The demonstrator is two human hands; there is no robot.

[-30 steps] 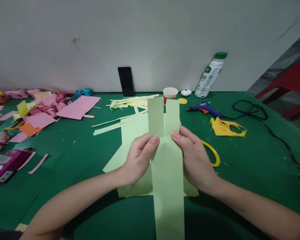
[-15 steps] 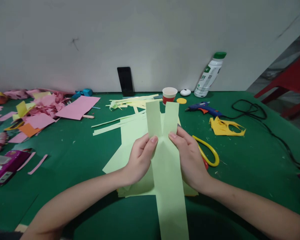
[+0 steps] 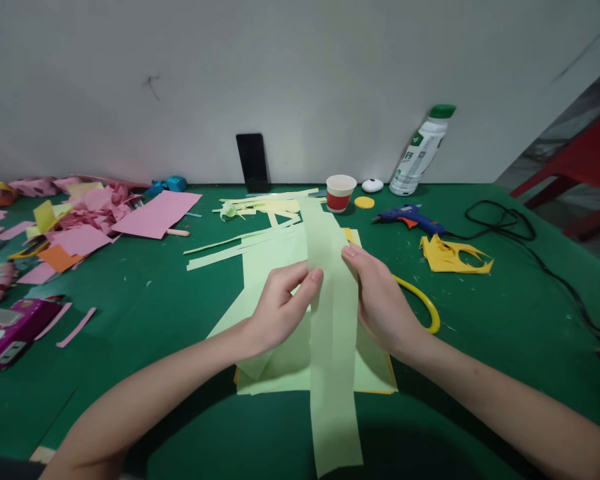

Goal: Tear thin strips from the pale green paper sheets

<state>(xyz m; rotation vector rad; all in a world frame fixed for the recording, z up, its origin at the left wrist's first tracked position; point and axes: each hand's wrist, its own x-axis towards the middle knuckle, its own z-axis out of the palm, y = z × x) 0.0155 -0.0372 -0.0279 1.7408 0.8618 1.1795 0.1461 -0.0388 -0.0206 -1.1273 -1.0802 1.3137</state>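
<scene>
Head view: the left hand (image 3: 283,308) and right hand (image 3: 386,300) clamp opposite edges of a long, flat paper strip (image 3: 334,340), which extends above and below both thumbs. Beneath lie straight-edged green sheets (image 3: 290,377); beyond stands a round-rimmed cup (image 3: 339,201).

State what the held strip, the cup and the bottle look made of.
Strip: matte paper, going by its thin edges and lack of shine. Cup: probably paper, smooth, with a pale rim. Bottle: likely plastic, smooth, judging by its slight sheen.
</scene>
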